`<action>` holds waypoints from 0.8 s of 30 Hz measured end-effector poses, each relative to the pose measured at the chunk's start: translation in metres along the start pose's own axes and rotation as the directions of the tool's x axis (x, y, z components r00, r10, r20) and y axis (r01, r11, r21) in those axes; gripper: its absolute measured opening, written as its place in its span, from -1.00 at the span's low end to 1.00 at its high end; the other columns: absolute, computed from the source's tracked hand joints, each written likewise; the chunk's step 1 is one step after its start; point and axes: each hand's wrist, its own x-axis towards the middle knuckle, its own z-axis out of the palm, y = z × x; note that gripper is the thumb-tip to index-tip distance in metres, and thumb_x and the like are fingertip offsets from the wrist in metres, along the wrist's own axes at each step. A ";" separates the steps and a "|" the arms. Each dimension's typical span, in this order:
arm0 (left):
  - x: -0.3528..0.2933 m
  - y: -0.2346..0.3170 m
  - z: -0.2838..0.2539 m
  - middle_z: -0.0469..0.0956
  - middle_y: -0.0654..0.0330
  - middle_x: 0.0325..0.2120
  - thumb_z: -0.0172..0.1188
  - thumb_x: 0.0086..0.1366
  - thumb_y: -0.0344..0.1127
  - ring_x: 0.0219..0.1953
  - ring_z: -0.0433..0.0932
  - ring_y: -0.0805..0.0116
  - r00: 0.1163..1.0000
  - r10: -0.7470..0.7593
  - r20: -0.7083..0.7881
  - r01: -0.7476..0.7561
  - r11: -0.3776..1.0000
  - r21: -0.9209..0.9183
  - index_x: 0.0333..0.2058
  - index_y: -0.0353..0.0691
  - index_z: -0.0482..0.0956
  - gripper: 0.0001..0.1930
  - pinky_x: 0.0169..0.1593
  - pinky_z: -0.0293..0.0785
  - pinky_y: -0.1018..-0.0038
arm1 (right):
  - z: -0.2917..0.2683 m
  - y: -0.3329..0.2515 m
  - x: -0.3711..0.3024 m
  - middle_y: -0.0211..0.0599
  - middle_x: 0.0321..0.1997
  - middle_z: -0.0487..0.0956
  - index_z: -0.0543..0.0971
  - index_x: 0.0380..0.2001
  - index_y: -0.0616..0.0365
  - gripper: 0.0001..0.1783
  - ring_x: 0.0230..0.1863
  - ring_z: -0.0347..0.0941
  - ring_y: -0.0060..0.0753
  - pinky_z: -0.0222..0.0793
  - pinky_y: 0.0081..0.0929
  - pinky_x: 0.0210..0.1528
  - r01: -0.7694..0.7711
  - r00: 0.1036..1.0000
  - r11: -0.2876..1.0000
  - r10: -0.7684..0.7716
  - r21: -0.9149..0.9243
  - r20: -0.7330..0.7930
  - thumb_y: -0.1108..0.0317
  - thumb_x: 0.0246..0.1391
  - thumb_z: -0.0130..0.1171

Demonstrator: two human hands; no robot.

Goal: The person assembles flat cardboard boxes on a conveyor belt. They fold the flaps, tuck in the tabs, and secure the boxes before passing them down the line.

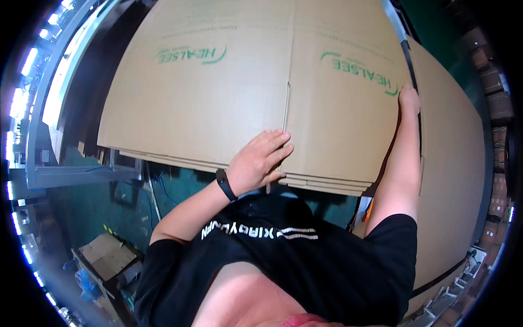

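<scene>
A stack of large flat brown cardboard sheets [218, 109] with green print lies in front of me, layered along its near edge. A slit and crease run down the middle of the top sheet. My left hand [260, 156], with a black band at the wrist, rests palm down beside that slit near the front edge. Its fingers are stretched out, and the thumb is near the edge. My right hand [409, 100] reaches to the far right side of the stack. Its fingers are curled closed at the top sheet's side edge; the fingertips are partly hidden.
Another large cardboard stack [452, 163] stands to the right, past a narrow dark gap. A grey metal frame [87, 175] is at the left. Lower left, a cart [106, 259] carries cardboard pieces above the green floor [128, 210]. White metal parts [457, 280] line the lower right.
</scene>
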 end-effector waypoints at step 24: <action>-0.005 0.006 0.004 0.42 -0.10 0.08 0.31 -0.14 -0.44 0.21 0.28 -0.10 0.995 -0.097 0.018 0.097 0.994 -0.043 -0.02 -0.37 0.49 -0.41 0.25 0.21 0.17 | -0.032 -0.030 -0.271 -0.03 0.42 0.05 0.28 0.25 0.13 -0.23 0.44 -0.16 0.02 -0.33 0.16 0.38 0.543 0.829 0.821 -0.558 0.177 0.048 -0.12 0.07 0.02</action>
